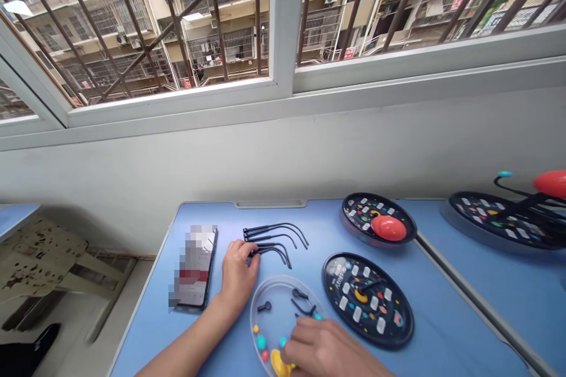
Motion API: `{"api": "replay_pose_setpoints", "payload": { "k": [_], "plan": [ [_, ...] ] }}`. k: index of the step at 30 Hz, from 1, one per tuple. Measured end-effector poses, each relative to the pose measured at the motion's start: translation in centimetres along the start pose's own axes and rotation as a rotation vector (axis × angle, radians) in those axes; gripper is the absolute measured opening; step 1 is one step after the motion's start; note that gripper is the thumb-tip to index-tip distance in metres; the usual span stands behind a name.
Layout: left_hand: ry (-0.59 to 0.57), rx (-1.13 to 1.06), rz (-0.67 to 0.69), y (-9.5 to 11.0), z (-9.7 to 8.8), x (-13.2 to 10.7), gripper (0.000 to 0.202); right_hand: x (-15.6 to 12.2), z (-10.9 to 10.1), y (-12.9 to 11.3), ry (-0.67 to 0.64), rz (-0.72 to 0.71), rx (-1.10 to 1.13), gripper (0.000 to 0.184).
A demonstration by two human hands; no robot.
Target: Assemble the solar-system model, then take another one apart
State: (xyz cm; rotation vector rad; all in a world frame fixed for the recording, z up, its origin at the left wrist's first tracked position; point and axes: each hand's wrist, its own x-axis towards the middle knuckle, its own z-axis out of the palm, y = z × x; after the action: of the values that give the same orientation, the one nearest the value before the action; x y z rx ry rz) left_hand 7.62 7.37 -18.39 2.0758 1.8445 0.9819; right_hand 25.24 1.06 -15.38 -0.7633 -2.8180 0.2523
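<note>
My left hand (pixel 239 265) is closed at the blunt ends of some thin black curved rods (pixel 274 250), its thumb and forefinger pinched on one. Several such rods lie side by side on the blue table (pixel 154 300). My right hand (pixel 327 350) reaches into a clear round tray (pixel 253 312) with its fingers curled; what they grip is hidden. By its fingertips are a yellow rounded piece (pixel 278 362) and a small black curved part (pixel 303 308). Short black pegs (pixel 264 306), teal balls (pixel 261 342) and a red ball (pixel 265 355) also lie in the tray.
Right of the tray lies a black oval base with printed planets (pixel 369 300). Behind it stands another black base (pixel 354 212) carrying a red dome (pixel 389 228). A third assembly (pixel 504 218) sits on the adjoining table. A phone (pixel 198 271) lies at left.
</note>
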Motion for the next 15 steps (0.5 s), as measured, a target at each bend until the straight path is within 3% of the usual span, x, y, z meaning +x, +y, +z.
{"api": "replay_pose_setpoints", "payload": {
  "k": [11,15],
  "plan": [
    [0.0,0.018,-0.001,-0.1,-0.1,0.4,0.018,0.1,-1.6,-0.6,0.084,0.034,0.085,0.016],
    [0.019,0.008,-0.015,-0.3,-1.2,0.0,0.021,-0.5,-3.0,-0.4,0.302,0.128,0.322,0.022]
  ]
}}
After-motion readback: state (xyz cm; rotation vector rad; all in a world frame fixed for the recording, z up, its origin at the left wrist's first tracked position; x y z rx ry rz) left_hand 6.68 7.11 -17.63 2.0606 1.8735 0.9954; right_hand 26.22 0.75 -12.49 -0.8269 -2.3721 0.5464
